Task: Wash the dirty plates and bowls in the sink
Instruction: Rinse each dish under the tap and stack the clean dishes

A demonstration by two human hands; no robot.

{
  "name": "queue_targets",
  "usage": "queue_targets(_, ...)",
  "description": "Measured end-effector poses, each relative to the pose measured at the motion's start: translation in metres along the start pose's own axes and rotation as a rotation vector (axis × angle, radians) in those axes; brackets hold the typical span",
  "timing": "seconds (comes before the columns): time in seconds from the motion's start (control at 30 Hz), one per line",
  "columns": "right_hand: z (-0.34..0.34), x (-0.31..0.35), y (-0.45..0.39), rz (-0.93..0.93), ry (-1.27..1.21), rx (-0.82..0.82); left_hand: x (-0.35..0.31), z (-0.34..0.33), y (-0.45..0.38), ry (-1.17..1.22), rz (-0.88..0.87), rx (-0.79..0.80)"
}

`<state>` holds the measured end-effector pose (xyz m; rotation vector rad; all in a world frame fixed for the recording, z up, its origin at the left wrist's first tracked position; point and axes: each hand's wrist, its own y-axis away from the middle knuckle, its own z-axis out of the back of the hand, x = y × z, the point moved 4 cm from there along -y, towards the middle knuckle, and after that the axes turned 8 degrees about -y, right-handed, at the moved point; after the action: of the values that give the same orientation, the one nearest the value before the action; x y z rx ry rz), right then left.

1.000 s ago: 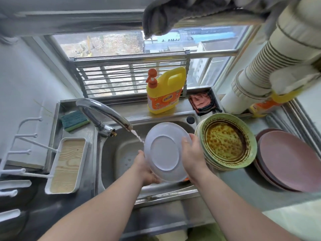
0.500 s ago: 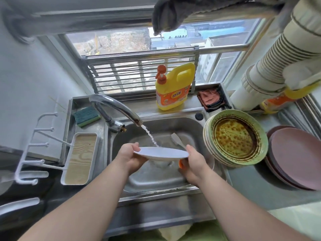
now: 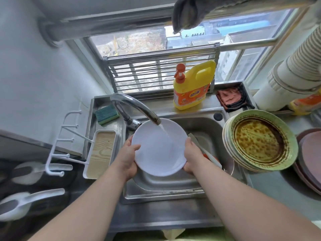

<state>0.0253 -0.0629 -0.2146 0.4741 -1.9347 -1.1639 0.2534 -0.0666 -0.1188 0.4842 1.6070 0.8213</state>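
A white plate [image 3: 159, 148] faces up over the steel sink [image 3: 175, 190], under the water running from the faucet [image 3: 137, 108]. My left hand [image 3: 127, 158] grips its left rim with the thumb on top. My right hand [image 3: 192, 156] grips its right rim. A stack of green plates [image 3: 258, 143], the top one stained brown, stands at the sink's right edge. Pink-brown plates [image 3: 310, 153] lie further right. A white utensil handle [image 3: 206, 152] and something orange lie in the basin, partly hidden by my right hand.
A yellow detergent bottle [image 3: 191, 86] stands behind the sink, with a reddish cloth [image 3: 229, 98] to its right. A green sponge [image 3: 106, 113] and a white wood-bottomed tray [image 3: 100, 153] lie left of the basin. A white hook rack [image 3: 66, 143] and ladles [image 3: 26, 204] are far left.
The plate went from tilted upright, to level and edge-on, to face-up under the faucet stream. Both hands shifted with it and kept their grip on the rims.
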Motion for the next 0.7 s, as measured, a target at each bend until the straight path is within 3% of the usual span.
queue_targets(0.33,-0.002,0.075,0.057,0.533,0.313,0.037,0.023,-0.035,-0.010,-0.039,0.155,0.037)
queue_targets(0.7,0.016,0.122,0.107,0.816,0.520,0.107,0.029,-0.074,-0.024,-0.203,0.204,0.109)
